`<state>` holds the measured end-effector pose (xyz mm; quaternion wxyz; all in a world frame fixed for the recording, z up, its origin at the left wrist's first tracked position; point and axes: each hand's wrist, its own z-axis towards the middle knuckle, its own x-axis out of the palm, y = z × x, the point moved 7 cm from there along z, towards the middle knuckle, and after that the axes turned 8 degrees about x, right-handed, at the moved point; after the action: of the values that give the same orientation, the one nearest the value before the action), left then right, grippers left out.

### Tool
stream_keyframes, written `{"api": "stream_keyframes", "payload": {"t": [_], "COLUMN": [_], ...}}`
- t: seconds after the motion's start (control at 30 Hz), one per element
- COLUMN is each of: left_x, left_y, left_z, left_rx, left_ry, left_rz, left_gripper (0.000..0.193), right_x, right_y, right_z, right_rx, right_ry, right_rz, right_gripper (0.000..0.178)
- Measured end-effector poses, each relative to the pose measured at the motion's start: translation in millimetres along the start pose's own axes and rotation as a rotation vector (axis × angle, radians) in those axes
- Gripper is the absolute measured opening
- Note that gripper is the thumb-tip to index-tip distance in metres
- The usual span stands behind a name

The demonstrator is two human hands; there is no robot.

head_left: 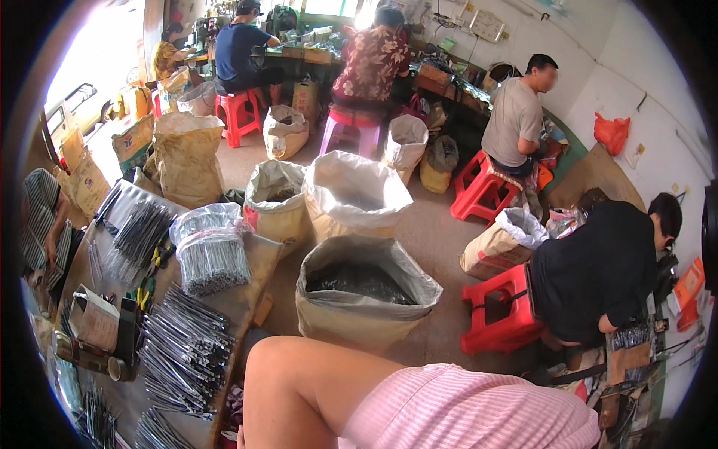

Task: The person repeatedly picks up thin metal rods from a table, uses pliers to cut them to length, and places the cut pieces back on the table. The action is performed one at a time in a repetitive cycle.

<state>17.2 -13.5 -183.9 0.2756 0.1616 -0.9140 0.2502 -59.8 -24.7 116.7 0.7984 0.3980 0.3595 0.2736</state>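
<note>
Neither of my hands shows clearly. A bare bent limb (299, 382) and pink striped cloth (464, 408) fill the bottom middle; I cannot tell whether it is an arm or a leg. At the lower edge beside it is a sliver of skin, too small to make out. To its left, a table (258, 258) bears a pile of thin dark metal rods (187, 348), a plastic-wrapped bundle of rods (213, 258) and another dark pile (138, 228). Pliers with yellow-green handles (144, 293) lie between them, near an open cardboard box (96, 318).
A large open sack (359, 318) with dark contents stands in front, a white-lined sack (355, 202) behind it. People sit on stools at benches along the back and right. Red stools (497, 314) stand at right. A striped-clothed person (45, 217) is at far left.
</note>
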Motion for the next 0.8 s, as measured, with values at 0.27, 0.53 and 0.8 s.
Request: {"api": "stream_keyframes", "payload": {"t": [0.27,0.53,0.8], "left_x": [-7,-25,-14], "left_y": [2,2,-3], "left_z": [0,2,-9], "left_rx": [-0.012,-0.034,0.032], "left_ry": [-0.002,0.012,-0.112], "left_rz": [-0.006,-0.024,0.068], "left_gripper": [0.04,0.041,0.04], "right_x": [0,0,-1], "right_y": [-2,-4,0], "right_z": [-1,-1,1], "right_rx": [0.018,0.027,-0.01], "right_ry": [0.003,-0.001,-0.005], "right_rz": [0.005,0.01,0.024], "right_gripper": [0.025,0.025,0.026]}}
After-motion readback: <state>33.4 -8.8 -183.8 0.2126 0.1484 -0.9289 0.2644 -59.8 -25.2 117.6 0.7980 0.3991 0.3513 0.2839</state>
